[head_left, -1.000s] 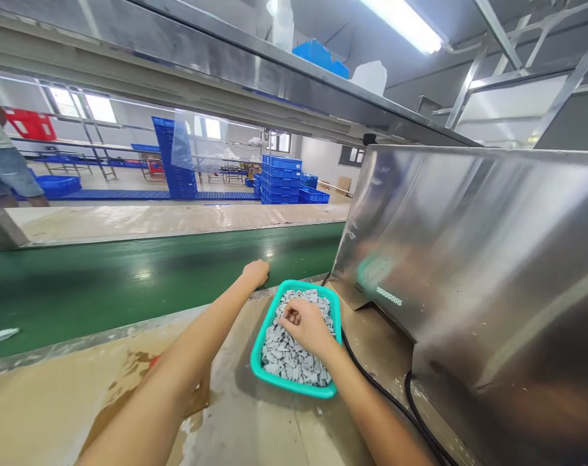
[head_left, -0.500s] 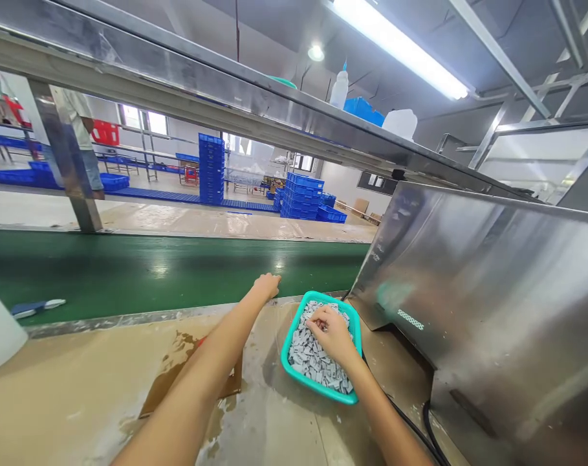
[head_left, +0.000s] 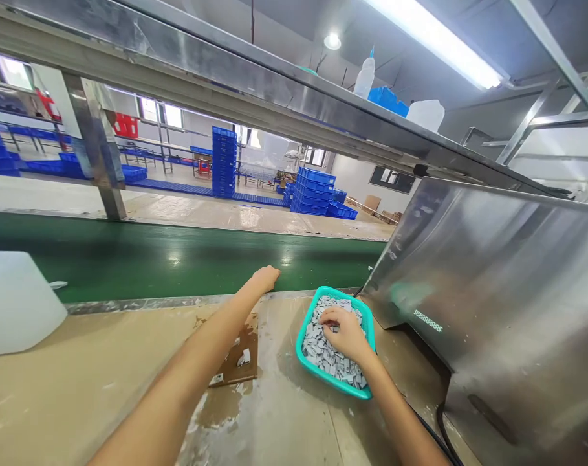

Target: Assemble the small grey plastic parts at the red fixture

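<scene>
A turquoise plastic basket (head_left: 302, 349) full of small light-grey plastic pieces (head_left: 323, 353) stands on the worktop. Over these pieces lies my right hand (head_left: 346, 333), its fingers curled in; what they hold, if anything, is too small to make out. My left hand (head_left: 266, 279) reaches to the near edge of the green conveyor belt (head_left: 201, 265). The back of that hand hides its fingertips. Beneath my left forearm is a flat brown board (head_left: 248, 336), wet around it, with a few pale pieces (head_left: 244, 357) on top.
A sheet-metal housing (head_left: 507, 278) rises right of the basket, with black cables (head_left: 439, 433) at its foot. At left stands a white plastic jug (head_left: 19, 304). A metal shelf (head_left: 274, 84) crosses above, carrying a squeeze bottle (head_left: 365, 77). A person (head_left: 83, 123) stands beyond the belt.
The view has swung left, bringing more of the white jug in. My right hand stays over the basket, its fingers slightly shifted. My left hand remains at the belt's edge.
</scene>
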Tool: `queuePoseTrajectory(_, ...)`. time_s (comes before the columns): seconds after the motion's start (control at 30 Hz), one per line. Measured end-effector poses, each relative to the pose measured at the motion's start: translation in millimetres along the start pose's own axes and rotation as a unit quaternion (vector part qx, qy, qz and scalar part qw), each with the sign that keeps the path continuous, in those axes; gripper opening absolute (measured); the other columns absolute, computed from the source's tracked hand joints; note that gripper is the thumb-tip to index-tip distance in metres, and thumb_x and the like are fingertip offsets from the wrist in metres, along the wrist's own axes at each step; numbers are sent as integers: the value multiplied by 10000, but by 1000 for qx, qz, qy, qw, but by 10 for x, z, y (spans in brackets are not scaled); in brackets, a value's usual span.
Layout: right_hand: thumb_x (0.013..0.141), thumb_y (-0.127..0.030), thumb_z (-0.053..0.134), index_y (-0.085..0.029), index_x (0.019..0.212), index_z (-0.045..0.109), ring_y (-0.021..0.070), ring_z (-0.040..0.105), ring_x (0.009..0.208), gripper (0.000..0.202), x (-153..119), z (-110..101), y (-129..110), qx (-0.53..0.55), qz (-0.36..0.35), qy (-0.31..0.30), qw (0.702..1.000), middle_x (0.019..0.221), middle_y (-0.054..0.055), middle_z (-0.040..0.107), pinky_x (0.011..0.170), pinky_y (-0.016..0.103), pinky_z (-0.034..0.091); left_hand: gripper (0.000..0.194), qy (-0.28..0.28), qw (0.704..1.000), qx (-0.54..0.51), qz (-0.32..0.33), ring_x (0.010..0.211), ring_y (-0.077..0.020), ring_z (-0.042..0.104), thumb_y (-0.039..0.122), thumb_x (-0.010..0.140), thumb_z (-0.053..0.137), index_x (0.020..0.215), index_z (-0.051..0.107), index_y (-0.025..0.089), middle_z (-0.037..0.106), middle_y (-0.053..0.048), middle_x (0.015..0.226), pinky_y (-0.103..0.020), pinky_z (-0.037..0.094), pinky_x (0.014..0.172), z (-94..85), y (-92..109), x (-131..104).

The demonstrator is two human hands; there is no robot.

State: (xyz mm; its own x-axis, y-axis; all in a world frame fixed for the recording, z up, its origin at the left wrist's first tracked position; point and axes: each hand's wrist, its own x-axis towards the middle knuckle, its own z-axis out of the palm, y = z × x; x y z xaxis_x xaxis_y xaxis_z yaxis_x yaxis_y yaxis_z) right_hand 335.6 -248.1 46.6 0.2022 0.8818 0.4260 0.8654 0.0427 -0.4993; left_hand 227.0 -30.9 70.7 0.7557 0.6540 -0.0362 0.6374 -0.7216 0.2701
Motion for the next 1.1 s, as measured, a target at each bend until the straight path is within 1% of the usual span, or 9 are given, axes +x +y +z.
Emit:
queuePoseTrajectory(0.1,618,-30,449,-145,738,631,166,573,710,247,-23,-26,-33,-14,-15,-20,1000,769,64,624,650,285,475,401,29,998,-61,19,829,-200,564,132,705,467,1100,456,198,580,-98,958,-284,427,691,-94,-63,-195)
queuePoseTrajectory(0.2,639,-12,424,-150,840,632,177,574,796,321,-41,-57,-63,-30,-31,-54,998,841,64,643,734,315,459,396,46,959,-278,39,719,-142,564,274,745,438,1134,385,222,557,-62,958,-255,448,636,-185,-129,-592)
queuePoseTrajectory(0.3,667,-32,437,-153,876,629,191,570,836,308,-46,-74,-81,-53,-28,-76,995,874,67,647,767,340,448,399,18,845,-533,46,680,-127,552,337,678,545,1047,449,222,550,-26,871,-283,461,664,-253,-206,-1111)
queuePoseTrajectory(0.43,665,-57,446,-153,787,627,197,574,758,239,-16,-90,-81,-88,-32,-75,993,786,70,641,699,344,462,367,15,736,-677,-16,730,-128,551,259,630,620,978,524,197,565,-23,864,-281,455,713,-309,-350,-1630)
queuePoseTrajectory(0.63,652,-177,503,-158,660,573,177,564,623,73,183,-106,-203,41,48,54,997,678,56,610,615,338,478,138,35,557,-818,-137,619,-100,526,153,696,504,822,553,125,553,-41,710,-251,459,629,-310,-482,-1738)
queuePoseTrajectory(0.7,656,-240,538,-158,699,582,167,571,600,102,276,-40,-404,137,73,52,987,684,53,617,586,318,488,135,5,557,-820,-133,533,-76,477,219,704,531,809,534,134,511,-9,623,-210,419,530,-272,-469,-1727)
queuePoseTrajectory(0.8,631,-228,588,-165,734,604,158,573,626,122,374,156,-837,169,34,25,985,730,51,633,605,300,489,262,-41,637,-768,-55,452,-40,376,273,616,645,818,530,152,429,55,540,-167,306,438,-204,-418,-1751)
queuePoseTrajectory(0.9,657,-181,575,-180,760,618,149,564,652,112,407,400,-1232,138,-54,22,989,744,41,638,642,296,482,306,-27,706,-708,16,456,-35,348,320,584,663,812,552,148,421,63,549,-179,266,441,-159,-377,-1793)
queuePoseTrajectory(1.1,713,-130,523,-208,916,585,138,565,733,226,424,689,-1451,182,-112,40,976,835,41,614,720,307,489,286,26,703,-710,28,521,-59,413,306,522,689,700,551,129,498,35,598,-203,311,507,-196,-371,-1810)
